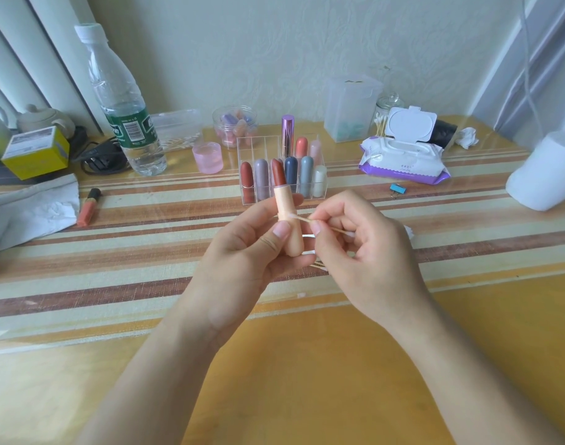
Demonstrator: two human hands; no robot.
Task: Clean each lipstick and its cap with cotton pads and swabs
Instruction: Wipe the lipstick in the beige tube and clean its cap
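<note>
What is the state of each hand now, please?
Left hand: closed around the peach lipstick.
Right hand: closed, pinching a cotton swab against the lipstick.

We are in a home, at a dressing corner.
We see a yellow tabletop [274, 364] with a striped woven runner [130, 268] against pale embossed wallpaper [274, 53] and pleated curtains [34, 59]. On it stand a clear acrylic organiser [258, 149] of coloured lipsticks [290, 170], a purple-and-white pack of wet wipes [403, 159], a glass jar of cotton swabs [385, 117], a green-labelled clear plastic water bottle [120, 101] and a small clay teapot [45, 118].
</note>
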